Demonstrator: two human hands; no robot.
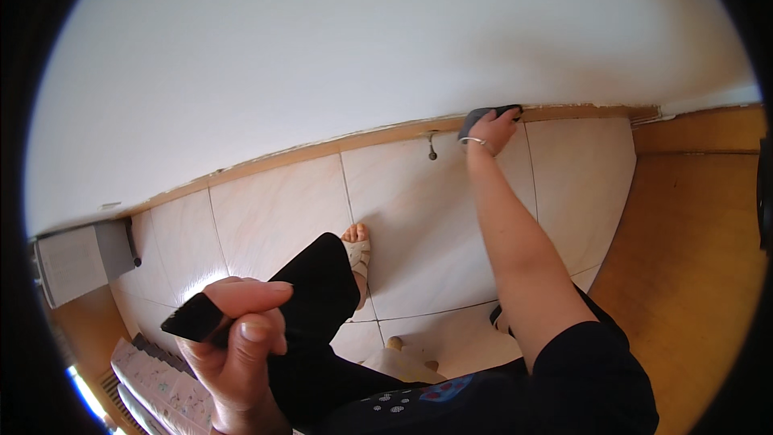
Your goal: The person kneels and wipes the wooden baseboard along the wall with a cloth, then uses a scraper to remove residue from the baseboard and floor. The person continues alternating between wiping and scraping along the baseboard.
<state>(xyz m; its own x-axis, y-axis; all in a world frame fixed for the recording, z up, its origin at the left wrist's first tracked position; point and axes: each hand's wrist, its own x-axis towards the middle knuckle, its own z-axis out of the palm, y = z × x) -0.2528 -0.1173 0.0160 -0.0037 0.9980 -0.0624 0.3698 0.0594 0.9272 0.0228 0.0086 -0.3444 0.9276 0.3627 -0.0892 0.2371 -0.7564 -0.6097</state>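
Right hand (493, 130) stretched far forward, fingers pressed down on a small grey folded cloth (477, 118) held against the thin wooden skirting strip (322, 150) at the foot of the plain white wall (338, 48). Thin metal bracelet (473, 141) round that wrist. Left hand (237, 330) close to the camera, thumb and fingers pinching a flat black glossy object (197, 320). Below, pale beige floor tiles (419, 209), a sandalled foot (357, 254) and a black trouser leg (318, 290). Grey box (76, 262) at left.

Black short sleeve (592, 362), thin bangle (475, 141), black trousers (322, 290), pale sandal (359, 256)
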